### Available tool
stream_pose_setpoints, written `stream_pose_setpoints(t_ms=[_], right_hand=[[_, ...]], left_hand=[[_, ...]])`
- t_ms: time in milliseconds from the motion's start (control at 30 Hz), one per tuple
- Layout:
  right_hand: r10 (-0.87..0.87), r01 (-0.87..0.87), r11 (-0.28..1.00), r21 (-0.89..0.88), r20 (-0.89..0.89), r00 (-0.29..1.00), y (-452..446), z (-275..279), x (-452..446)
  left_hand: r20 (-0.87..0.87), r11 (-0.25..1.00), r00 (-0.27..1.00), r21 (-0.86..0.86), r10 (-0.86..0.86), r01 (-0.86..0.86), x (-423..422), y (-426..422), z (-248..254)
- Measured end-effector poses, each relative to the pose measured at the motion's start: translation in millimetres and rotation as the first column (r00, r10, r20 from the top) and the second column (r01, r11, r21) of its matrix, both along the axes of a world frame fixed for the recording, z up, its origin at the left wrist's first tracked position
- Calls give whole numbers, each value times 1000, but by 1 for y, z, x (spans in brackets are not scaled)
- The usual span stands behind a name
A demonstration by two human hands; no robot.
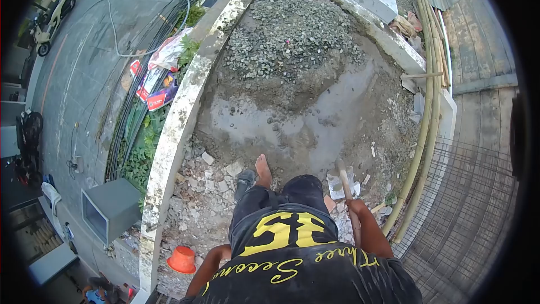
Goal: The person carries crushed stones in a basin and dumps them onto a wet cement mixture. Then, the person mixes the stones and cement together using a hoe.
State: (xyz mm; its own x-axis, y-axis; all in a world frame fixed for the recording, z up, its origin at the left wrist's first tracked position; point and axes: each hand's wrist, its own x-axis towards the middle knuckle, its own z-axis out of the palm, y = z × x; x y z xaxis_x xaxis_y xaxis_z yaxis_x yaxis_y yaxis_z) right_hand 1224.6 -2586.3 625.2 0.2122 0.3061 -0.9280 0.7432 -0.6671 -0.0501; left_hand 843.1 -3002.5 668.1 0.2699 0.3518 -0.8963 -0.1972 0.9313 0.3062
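Observation:
My right hand (355, 207) is wrapped round a long wooden shovel handle (354, 225), which stands steeply at my right side. The shovel's blade cannot be clearly made out. Behind the handle, a pale squarish piece (333, 187) lies on the rubble. My left hand (224, 251) is by my left hip, its fingers hidden against my clothes. Ahead of my feet spreads wet grey cement mix (247, 124), with a mound of gravel (292, 34) beyond it. One foot (262, 170) is bare, beside a dark shoe or sandal (244, 183).
A low whitewashed wall (179, 118) borders the pit on the left. An orange bucket (181, 259) sits on the rubble at lower left. Bamboo poles (426, 129) and wire mesh (450, 208) run along the right. Outside the wall lie cables, printed sacks (160, 87) and a grey box (111, 211).

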Motion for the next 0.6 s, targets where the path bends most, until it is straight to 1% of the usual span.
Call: stream_pose_setpoints(t_ms=[67, 100, 200, 233, 267, 300, 333, 367, 400, 433, 467, 500, 533, 567, 600], right_hand=[[-49, 49, 998, -32, -19, 999, 7, -20, 6], [15, -16, 1000, -20, -37, 999, 11, -39, 16], [75, -76, 997, -26, -27, 997, 38, -34, -1], [196, -197, 979, -43, -25, 980, 50, -39, -5], [313, -313, 948, -61, -25, 950, 63, -34, -19], [319, -320, 946, -60, -20, 948, 75, -27, -29], [322, -321, 947, 34, -60, 945, 87, -1, -57], [324, -311, 942, 123, -99, 941, 101, 11, -75], [305, -284, 948, 146, -149, 941, 118, 0, -77], [287, -256, 952, 167, -198, 937, 137, -13, -81], [232, -184, 964, 192, -270, 934, 154, -7, -98], [180, -108, 970, 219, -348, 920, 173, 5, -125], [204, -94, 955, 283, -392, 897, 195, 11, -152], [227, -79, 939, 336, -429, 875, 213, 13, -171], [231, -42, 931, 361, -498, 835, 235, 5, -190]], left_hand=[[47, 999, 998, -12, 40, -40, 2, 0, -5], [81, 998, 995, -22, 66, -65, 4, 1, -11], [215, 993, 971, -68, 108, -95, 4, 4, -30], [208, 999, 978, -31, 12, -6, -2, 9, -42], [-96, 911, 932, 194, -351, 363, -19, 42, -35], [-45, 931, 931, 13, -364, 364, -40, 71, -23], [-16, 989, 991, -69, -135, 134, -52, 73, -43], [-153, 977, 965, -41, -213, 209, -73, 99, -44], [-370, 914, 865, 86, -339, 396, -87, 107, -76], [-511, 885, 783, 87, -354, 457, -100, 146, -72], [-563, 917, 783, 101, -267, 385, -106, 196, -52], [-549, 916, 816, 208, -182, 344, -103, 226, -76], [-577, 882, 796, 261, -183, 392, -96, 284, -53], [-425, 849, 898, 427, -116, 312, -80, 326, -65], [-225, 816, 970, 542, -92, 203, -58, 369, -76]])
